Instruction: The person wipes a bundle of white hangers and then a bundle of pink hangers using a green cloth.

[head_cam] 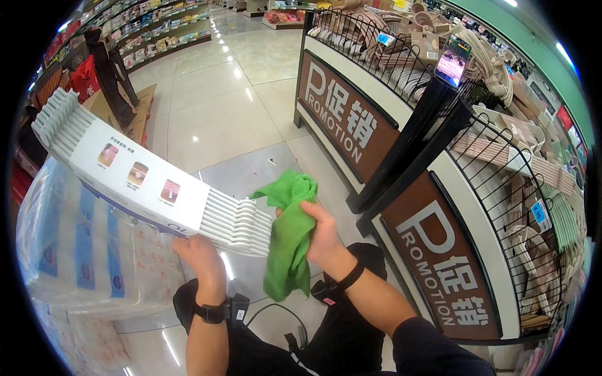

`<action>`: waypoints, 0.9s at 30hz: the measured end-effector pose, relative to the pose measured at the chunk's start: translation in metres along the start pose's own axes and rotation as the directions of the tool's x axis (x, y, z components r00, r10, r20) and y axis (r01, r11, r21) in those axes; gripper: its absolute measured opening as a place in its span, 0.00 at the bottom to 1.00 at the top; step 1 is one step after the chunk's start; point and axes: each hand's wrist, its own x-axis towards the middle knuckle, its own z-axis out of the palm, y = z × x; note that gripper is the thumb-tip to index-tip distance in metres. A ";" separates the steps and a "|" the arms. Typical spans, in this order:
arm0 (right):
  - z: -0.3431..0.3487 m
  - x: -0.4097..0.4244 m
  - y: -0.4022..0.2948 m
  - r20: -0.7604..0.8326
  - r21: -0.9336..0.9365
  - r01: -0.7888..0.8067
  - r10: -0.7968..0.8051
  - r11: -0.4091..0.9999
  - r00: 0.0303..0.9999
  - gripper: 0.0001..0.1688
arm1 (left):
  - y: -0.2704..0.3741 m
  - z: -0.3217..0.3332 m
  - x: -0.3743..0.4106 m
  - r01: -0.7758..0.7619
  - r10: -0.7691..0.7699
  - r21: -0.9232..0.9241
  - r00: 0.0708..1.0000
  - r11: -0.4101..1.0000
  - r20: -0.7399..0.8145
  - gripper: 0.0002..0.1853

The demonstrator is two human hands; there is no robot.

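A bundle of white plastic clothes hangers [240, 221] is wrapped in a white cardboard sleeve [141, 174] with small printed pictures. My left hand [200, 258] grips its lower edge, near the sleeve's end; most of those fingers are hidden beneath the pack. The bundle slants up to the left, in front of me. In my right hand [324, 235] is a bunched green cloth [289, 249], pressed close to the near end of the hangers. Part of the cloth hangs down below the hand.
Wire-topped promotion bins [348, 113] full of hangers stand on the right, a phone [453, 61] propped on a corner post. Plastic-wrapped packages [94, 244] are stacked at left. Behind them are a red bag [84, 77] and cardboard [146, 110]. Stocked shelves [164, 33] line the tiled floor [225, 103].
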 end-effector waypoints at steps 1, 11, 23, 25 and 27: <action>-0.001 0.000 -0.002 0.008 0.061 -0.020 0.020 0.998 1.000 0.30 | -0.005 -0.005 0.001 -0.017 0.017 0.097 1.000 0.995 -0.001 0.13; 0.018 -0.006 0.003 -0.044 -0.130 0.159 -0.166 0.979 0.985 0.28 | 0.002 0.010 -0.025 -0.104 0.102 0.054 0.993 0.993 0.052 0.09; 0.009 -0.005 0.010 -0.100 -0.136 0.147 -0.161 0.980 0.982 0.25 | 0.002 0.022 -0.051 -0.057 0.077 -0.098 0.974 0.994 0.212 0.12; 0.006 -0.002 0.011 -0.106 -0.046 0.124 -0.128 0.991 0.986 0.25 | -0.003 0.025 -0.052 -0.091 0.109 -0.106 0.977 0.990 0.184 0.10; 0.002 0.000 0.010 -0.151 -0.010 0.026 -0.027 1.000 0.988 0.23 | -0.005 0.024 -0.052 -0.117 0.132 -0.095 0.976 0.989 0.173 0.10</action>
